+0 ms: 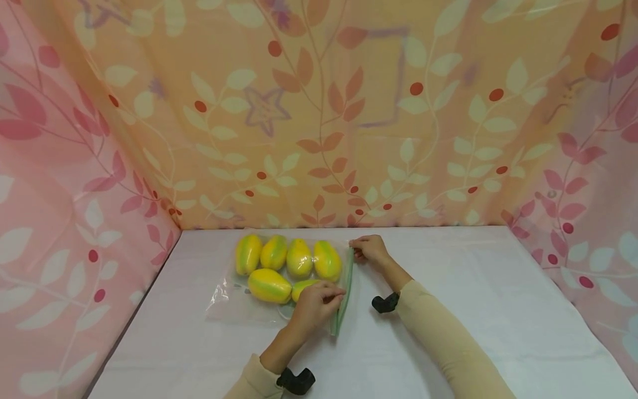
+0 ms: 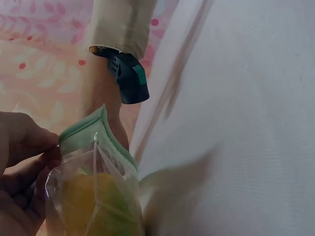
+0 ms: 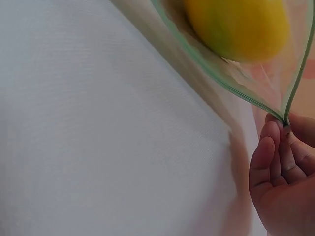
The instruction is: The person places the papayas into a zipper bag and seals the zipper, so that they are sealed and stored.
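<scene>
A clear zip bag (image 1: 226,302) with a green strip (image 1: 346,299) along its mouth lies flat on the table. Inside are several yellow mango-like fruits (image 1: 269,285) with green streaks, one partly behind my left hand. With thumb and fingers, my left hand (image 1: 313,305) pinches the upper layer near the strip; the left wrist view shows this green edge (image 2: 81,130) raised. At the far end of the mouth, my right hand (image 3: 285,177) pinches the corner of the bag. Between the hands the mouth gapes, and a fruit (image 3: 241,29) shows through it in the right wrist view.
A white cloth covers the table (image 1: 448,266). Floral curtains (image 1: 319,111) stand behind it and on both sides. Each wrist wears a black camera mount (image 1: 384,303) below a beige sleeve (image 1: 438,332).
</scene>
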`<move>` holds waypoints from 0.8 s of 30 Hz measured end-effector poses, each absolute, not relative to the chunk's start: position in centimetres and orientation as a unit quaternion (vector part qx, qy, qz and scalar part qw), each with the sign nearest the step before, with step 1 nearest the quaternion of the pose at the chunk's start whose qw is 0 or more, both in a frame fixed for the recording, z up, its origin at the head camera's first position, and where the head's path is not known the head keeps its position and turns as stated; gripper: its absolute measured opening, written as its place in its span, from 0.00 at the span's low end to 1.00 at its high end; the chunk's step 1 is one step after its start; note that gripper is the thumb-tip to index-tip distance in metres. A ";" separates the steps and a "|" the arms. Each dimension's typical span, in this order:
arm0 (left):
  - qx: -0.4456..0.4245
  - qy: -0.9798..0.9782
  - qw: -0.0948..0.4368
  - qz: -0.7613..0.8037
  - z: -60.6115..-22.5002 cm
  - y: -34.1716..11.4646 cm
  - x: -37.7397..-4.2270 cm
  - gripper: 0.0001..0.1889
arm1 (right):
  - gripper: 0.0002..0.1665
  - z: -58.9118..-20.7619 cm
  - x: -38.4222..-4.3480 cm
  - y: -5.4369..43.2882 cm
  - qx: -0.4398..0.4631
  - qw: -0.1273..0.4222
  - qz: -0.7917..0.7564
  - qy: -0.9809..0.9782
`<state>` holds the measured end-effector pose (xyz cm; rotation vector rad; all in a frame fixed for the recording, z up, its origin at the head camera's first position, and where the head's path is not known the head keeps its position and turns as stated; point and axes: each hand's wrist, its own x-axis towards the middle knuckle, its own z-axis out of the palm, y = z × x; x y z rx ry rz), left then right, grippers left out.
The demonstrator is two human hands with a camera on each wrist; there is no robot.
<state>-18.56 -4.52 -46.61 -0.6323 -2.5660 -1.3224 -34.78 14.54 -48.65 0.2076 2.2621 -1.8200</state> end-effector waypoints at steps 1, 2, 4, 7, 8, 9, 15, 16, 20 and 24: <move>-0.213 -0.865 0.089 -0.445 -46.6 -4.5 -18.6 0.06 | 0.17 -48.7 -34.8 14.6 0.072 0.119 -0.625 0.769; -0.215 -0.866 0.089 -0.442 -46.5 -4.5 -18.6 0.06 | 0.17 -48.6 -34.9 14.6 0.074 0.123 -0.629 0.764; -0.216 -0.867 0.087 -0.440 -46.3 -4.5 -18.6 0.06 | 0.18 -48.6 -34.9 14.8 0.072 0.132 -0.636 0.757; -0.215 -0.866 0.088 -0.443 -46.0 -4.6 -18.9 0.06 | 0.17 -48.6 -34.9 14.9 0.082 0.153 -0.647 0.743; -0.213 -0.865 0.086 -0.447 -45.9 -4.7 -18.9 0.06 | 0.16 -48.6 -34.8 15.0 0.085 0.161 -0.650 0.738; -0.209 -0.864 0.080 -0.452 -45.7 -4.7 -19.0 0.06 | 0.15 -48.6 -34.7 15.1 0.088 0.169 -0.653 0.733; -0.181 -0.854 0.027 -0.487 -44.7 -5.0 -19.9 0.07 | 0.14 -48.8 -34.5 15.2 0.088 0.196 -0.662 0.718; -0.176 -0.852 0.014 -0.493 -44.5 -5.1 -20.1 0.07 | 0.14 -48.9 -34.4 15.2 0.087 0.197 -0.660 0.720; -0.157 -0.857 -0.023 -0.490 -43.6 -5.6 -21.5 0.09 | 0.14 -48.8 -34.4 15.2 0.089 0.198 -0.656 0.723; -0.149 -0.873 -0.027 -0.463 -42.7 -6.4 -23.3 0.10 | 0.15 -48.5 -34.2 15.2 0.089 0.195 -0.652 0.727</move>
